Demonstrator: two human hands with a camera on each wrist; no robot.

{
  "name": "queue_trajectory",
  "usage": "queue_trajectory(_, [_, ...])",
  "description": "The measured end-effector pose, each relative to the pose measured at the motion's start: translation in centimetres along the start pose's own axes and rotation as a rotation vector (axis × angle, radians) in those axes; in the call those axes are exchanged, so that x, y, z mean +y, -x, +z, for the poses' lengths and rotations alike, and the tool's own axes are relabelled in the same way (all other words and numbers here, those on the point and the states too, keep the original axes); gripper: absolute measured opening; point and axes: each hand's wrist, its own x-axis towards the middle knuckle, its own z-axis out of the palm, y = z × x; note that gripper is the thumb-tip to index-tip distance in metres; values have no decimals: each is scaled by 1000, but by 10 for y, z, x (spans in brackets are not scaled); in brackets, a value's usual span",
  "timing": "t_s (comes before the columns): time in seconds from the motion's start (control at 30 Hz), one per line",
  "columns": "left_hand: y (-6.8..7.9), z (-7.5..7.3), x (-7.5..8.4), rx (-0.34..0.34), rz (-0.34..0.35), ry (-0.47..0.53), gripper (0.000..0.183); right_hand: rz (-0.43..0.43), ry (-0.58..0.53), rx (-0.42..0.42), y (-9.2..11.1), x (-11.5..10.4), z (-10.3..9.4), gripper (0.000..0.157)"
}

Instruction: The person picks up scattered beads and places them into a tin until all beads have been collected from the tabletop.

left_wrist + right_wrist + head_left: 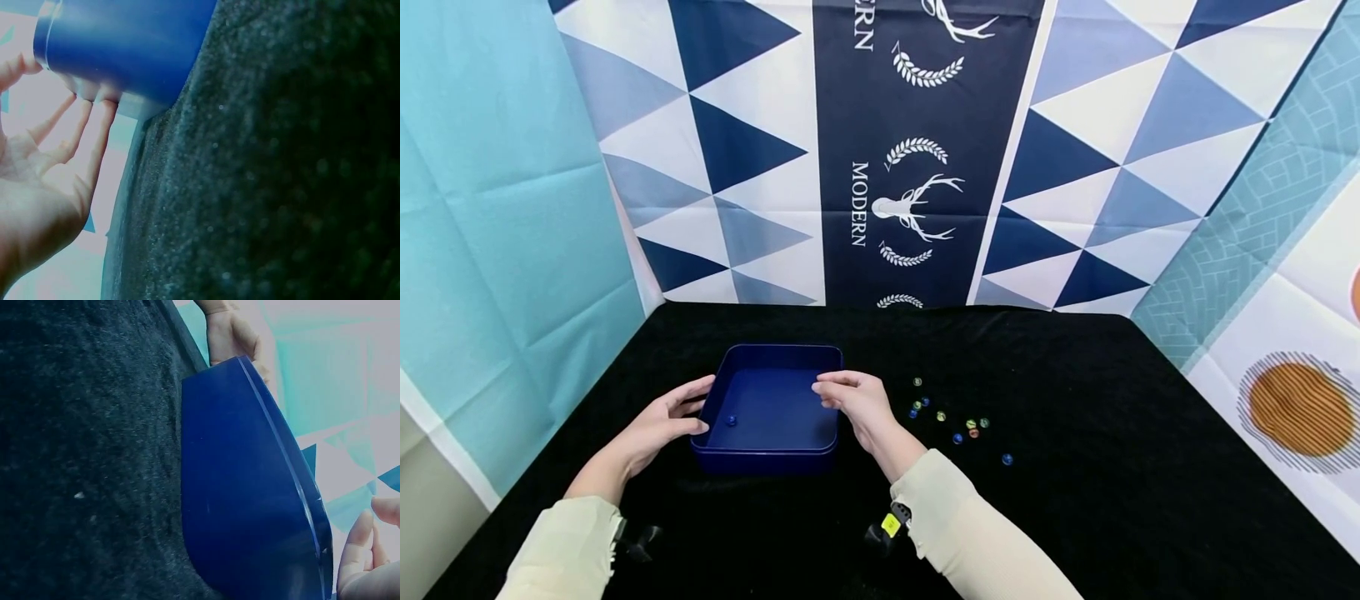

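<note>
A dark blue rectangular box (765,457) stands on the black cloth, open at the top. One blue marble (732,421) lies on its floor near the left wall. My left hand (662,425) touches the box's left side; in the left wrist view its fairly straight fingers (103,115) rest against the outer wall. Over the right rim hangs my right hand (861,408), thumb and forefinger close together, with no marble visible between them. In the right wrist view a small gap shows between those fingertips (364,526). Several marbles (942,416) lie scattered right of the box.
Black cloth (1075,500) covers the table. A blue marble (1007,459) lies apart, nearest the front right. Patterned fabric (917,167) hangs behind the table's back edge, with turquoise fabric (512,208) at the left. Dark straps with small devices (891,525) sit at the wrists.
</note>
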Motion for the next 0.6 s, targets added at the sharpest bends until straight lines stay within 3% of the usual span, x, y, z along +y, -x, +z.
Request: queue_trajectory(0.6, [1, 0, 1, -6, -8, 0, 73, -27, -37, 1, 14, 11, -26, 32])
